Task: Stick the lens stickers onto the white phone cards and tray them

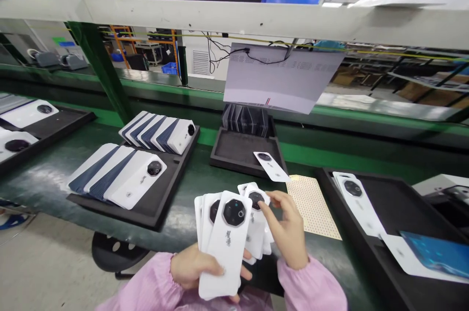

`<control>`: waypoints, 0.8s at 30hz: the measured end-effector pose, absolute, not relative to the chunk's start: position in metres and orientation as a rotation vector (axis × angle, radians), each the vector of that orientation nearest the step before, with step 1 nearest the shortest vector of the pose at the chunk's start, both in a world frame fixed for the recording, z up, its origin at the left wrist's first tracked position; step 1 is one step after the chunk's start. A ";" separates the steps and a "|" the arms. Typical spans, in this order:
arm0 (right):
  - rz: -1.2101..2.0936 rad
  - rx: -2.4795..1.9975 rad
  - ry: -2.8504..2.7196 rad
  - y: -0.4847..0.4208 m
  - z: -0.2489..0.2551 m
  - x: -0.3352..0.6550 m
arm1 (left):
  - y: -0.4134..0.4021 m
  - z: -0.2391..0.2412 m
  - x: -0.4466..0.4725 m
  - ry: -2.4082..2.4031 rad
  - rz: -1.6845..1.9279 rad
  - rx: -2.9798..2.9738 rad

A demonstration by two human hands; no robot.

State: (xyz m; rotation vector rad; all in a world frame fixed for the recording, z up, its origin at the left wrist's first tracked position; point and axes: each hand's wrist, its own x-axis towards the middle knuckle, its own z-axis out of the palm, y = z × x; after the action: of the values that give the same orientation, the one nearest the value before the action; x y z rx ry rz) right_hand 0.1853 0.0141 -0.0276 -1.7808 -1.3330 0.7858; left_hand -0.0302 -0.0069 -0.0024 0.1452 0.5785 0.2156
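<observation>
My left hand (200, 266) is closed round a fanned stack of white phone back panels (227, 247), its thumb lying across the lower part of the front one. Each panel has a dark round camera area near the top, and the front one carries dark lettering. A second bunch of white phone back panels (256, 230) is pinched in my right hand (287, 225), with the thumb by the camera area. The two bunches meet side by side above the bench's front edge, and the fingers behind the panels are partly hidden.
Leaning rows of panels (139, 179) fill a black tray (161, 208) on the left. A middle tray (242, 150) holds dark sheets and a tilted panel (271, 167). Beside it lies a dotted yellowish sheet (315, 206). The right tray (392, 198) holds panels and blue film (436, 252).
</observation>
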 end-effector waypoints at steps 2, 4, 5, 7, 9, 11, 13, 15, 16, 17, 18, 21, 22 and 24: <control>0.868 -1.604 -1.446 0.014 -0.002 0.179 | -0.006 -0.001 -0.030 0.595 0.192 0.180; 0.888 -1.537 -1.540 0.016 0.017 0.174 | -0.006 -0.001 -0.031 0.603 0.163 0.240; 0.885 -1.536 -1.568 0.018 0.023 0.172 | -0.006 -0.001 -0.031 0.601 0.148 0.286; 0.902 -1.549 -1.581 0.021 0.029 0.171 | -0.006 -0.002 -0.033 0.598 0.125 0.410; 0.947 -1.554 -1.567 0.024 0.030 0.173 | -0.005 -0.004 -0.036 0.591 0.126 0.569; 1.022 -1.551 -1.558 0.025 0.029 0.177 | -0.003 -0.005 -0.039 0.577 0.147 0.710; 1.090 -1.549 -1.551 0.025 0.030 0.182 | -0.001 -0.006 -0.043 0.559 0.170 0.783; 1.130 -1.542 -1.557 0.026 0.032 0.185 | 0.001 -0.008 -0.045 0.553 0.169 0.788; 1.130 -1.533 -1.572 0.025 0.034 0.185 | 0.002 -0.009 -0.046 0.550 0.159 0.778; 1.104 -1.523 -1.596 0.025 0.035 0.184 | 0.002 -0.009 -0.045 0.552 0.144 0.756; 1.043 -1.514 -1.630 0.023 0.036 0.182 | 0.002 -0.008 -0.044 0.549 0.124 0.719; 0.660 -1.466 -1.762 0.016 0.037 0.172 | 0.001 0.000 -0.035 0.528 0.116 0.479; 0.529 -1.422 -1.805 0.012 0.037 0.169 | 0.002 0.004 -0.030 0.516 0.136 0.378; 0.383 -1.301 -1.888 0.004 0.037 0.164 | 0.003 0.015 -0.022 0.485 0.184 0.232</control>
State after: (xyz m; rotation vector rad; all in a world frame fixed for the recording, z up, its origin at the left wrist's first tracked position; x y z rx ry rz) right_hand 0.1638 0.0043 0.0365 -1.3015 -1.8878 0.3834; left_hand -0.0216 0.0028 0.0147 0.2318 0.4847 0.1844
